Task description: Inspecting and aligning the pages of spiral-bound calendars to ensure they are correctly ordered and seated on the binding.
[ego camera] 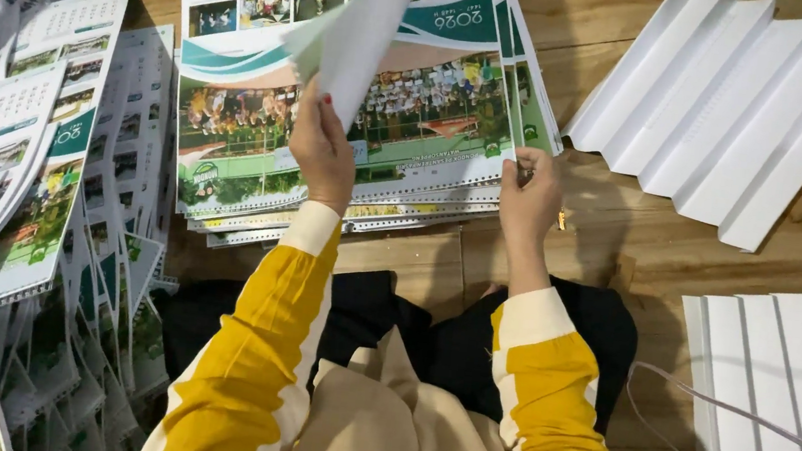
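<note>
Sorting is underway as the left hand (322,149) is pinching a lifted sheet (358,29) above the calendar stack (433,118) on the floor, while the right hand (528,198) is pressing closed fingers on the stack's corner, likely needing steadying before peeling.

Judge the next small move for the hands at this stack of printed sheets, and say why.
Probably finish turning the lifted sheet over and lay it flat. The left hand holds it raised and curling above the stack of printed sheets, while the right hand rests at the stack's punched lower right edge, seemingly steadying it. The sheet hangs mid-air, so setting it down seems the natural step.
</note>
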